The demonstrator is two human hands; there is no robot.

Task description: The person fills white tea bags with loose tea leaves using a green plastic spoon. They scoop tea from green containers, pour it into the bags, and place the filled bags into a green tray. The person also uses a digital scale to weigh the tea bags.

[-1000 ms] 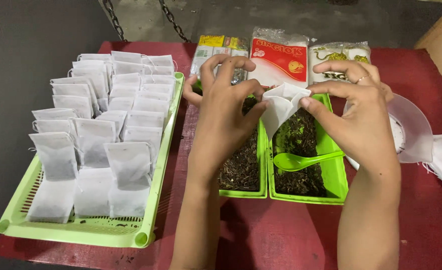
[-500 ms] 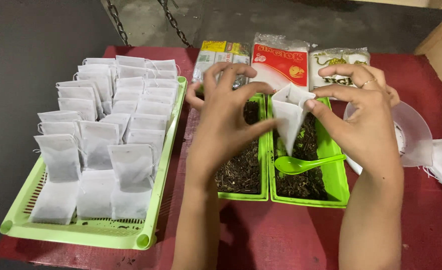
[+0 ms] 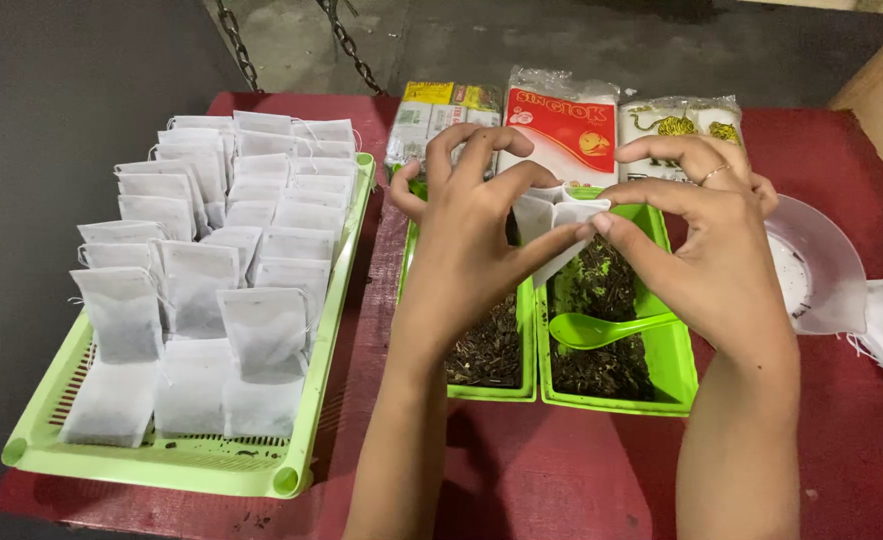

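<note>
Standing in rows on the left, filled white sachets (image 3: 196, 280) crowd a light green tray (image 3: 161, 462) on the red desk (image 3: 561, 480). Since a second ago the small white filter bag (image 3: 561, 225) has been drawn in between both hands and its mouth is less spread. The left hand (image 3: 471, 220) and right hand (image 3: 696, 235) each pinch it by the top, over two green bins of dried leaves (image 3: 601, 350). A green spoon (image 3: 601, 328) lies in the right bin; sealed packets (image 3: 561, 125) stand behind, and a clear cup (image 3: 811, 265) lies to the right.
</note>
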